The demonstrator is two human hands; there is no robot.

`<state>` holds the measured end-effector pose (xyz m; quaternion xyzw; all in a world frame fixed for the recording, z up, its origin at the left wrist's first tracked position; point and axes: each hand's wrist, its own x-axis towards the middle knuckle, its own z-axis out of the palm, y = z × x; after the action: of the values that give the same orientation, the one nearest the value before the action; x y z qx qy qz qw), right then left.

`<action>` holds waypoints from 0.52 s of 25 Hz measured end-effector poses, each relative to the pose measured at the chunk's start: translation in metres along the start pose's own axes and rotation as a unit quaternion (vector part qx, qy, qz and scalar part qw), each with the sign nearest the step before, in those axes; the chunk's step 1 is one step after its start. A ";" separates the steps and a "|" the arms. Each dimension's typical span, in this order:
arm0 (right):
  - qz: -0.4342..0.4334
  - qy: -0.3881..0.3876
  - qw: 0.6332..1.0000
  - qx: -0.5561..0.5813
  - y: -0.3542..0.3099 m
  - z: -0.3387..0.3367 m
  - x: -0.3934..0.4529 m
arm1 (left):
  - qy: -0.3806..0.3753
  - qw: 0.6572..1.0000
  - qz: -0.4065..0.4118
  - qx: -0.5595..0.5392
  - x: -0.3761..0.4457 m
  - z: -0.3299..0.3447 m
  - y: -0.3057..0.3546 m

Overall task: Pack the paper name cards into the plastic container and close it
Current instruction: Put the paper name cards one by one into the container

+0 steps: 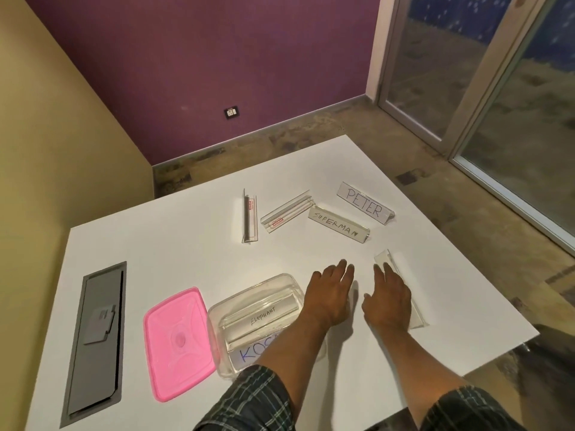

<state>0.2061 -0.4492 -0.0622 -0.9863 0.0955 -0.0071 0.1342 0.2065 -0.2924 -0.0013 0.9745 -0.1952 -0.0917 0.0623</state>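
**Name cards on a white table**

Lying on the white table [174,244]: five clear acrylic name-card holders [339,228] loose, two inside one clear plastic container [217,312], one pink lid [179,343] beside. Hovering flat-fingered, gripping nothing: left hand [329,293], right hand [389,297].

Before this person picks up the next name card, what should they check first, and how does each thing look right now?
1. Plastic container open: ok, the pink lid lies beside it.
2. Room left inside: cannot tell; the ELEPHANT card and another card already lie in it, and the left arm hides part.
3. Left hand free: ok, fingers straight, holding nothing.
4. Right hand free: ok, open, beside the clear card holder; contact cannot be told.
5. Cards still out: not ok, SUPERMAN card and PETER card remain on the table.
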 end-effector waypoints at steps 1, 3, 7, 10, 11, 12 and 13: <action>0.012 -0.003 1.000 -0.015 0.006 0.003 -0.001 | -0.011 1.000 0.008 0.007 0.006 0.002 0.004; 0.049 -0.015 0.998 -0.038 0.015 0.008 -0.003 | -0.026 0.999 0.027 0.023 0.016 0.004 0.010; 0.147 -0.062 0.986 -0.057 0.027 0.010 0.002 | -0.055 0.997 0.040 0.045 0.029 0.008 0.021; 0.168 -0.082 0.980 -0.062 0.040 0.006 0.009 | -0.082 0.994 0.038 0.056 0.035 0.010 0.032; 0.164 -0.089 0.980 -0.065 0.044 0.004 0.010 | -0.092 0.993 0.043 0.058 0.036 0.012 0.035; 0.160 -0.094 0.980 -0.068 0.044 0.002 0.009 | -0.103 0.992 0.049 0.061 0.037 0.014 0.038; 0.154 -0.099 0.981 -0.071 0.044 0.001 0.009 | -0.112 0.990 0.055 0.065 0.038 0.016 0.040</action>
<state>0.2063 -0.4923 -0.0748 -0.9625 0.2332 0.1179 0.0724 0.2225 -0.3453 -0.0160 0.9477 -0.2602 -0.1839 -0.0185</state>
